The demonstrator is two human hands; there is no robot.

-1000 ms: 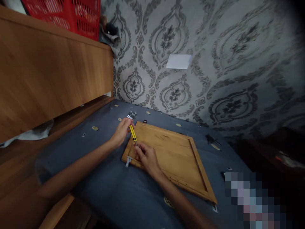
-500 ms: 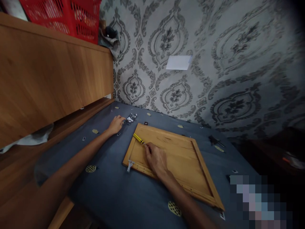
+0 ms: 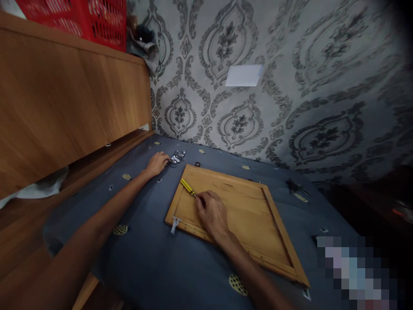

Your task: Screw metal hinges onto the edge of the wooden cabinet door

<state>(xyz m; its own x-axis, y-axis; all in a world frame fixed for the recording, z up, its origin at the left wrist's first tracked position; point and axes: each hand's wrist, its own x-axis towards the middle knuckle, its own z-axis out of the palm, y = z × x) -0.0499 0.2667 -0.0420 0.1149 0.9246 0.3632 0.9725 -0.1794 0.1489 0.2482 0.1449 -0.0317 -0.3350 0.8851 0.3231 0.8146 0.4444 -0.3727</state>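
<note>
A framed wooden cabinet door (image 3: 240,206) lies flat on the blue patterned cloth (image 3: 155,262). Above its surface, my right hand (image 3: 213,215) is closed around the metal shaft of a screwdriver (image 3: 187,187), whose yellow and black handle points up and left. One metal hinge (image 3: 175,224) sits at the door's near left corner, its arm sticking out past the edge. Farther back, my left hand (image 3: 158,163) has its fingertips curled at the edge of a small pile of metal hinges (image 3: 177,158). What those fingertips pinch is too small to make out.
Pliers-like dark tool (image 3: 296,187) lies right of the door. A small black item (image 3: 197,164) rests by its far edge. Wooden furniture (image 3: 74,94) with a red basket (image 3: 106,26) on top stands left. Patterned wall (image 3: 238,125) closes off the back.
My left hand has edged a little toward the hinge pile, its fingers now at the pile's edge. My right hand holds the screwdriver in nearly the same place. The view has shifted slightly.
</note>
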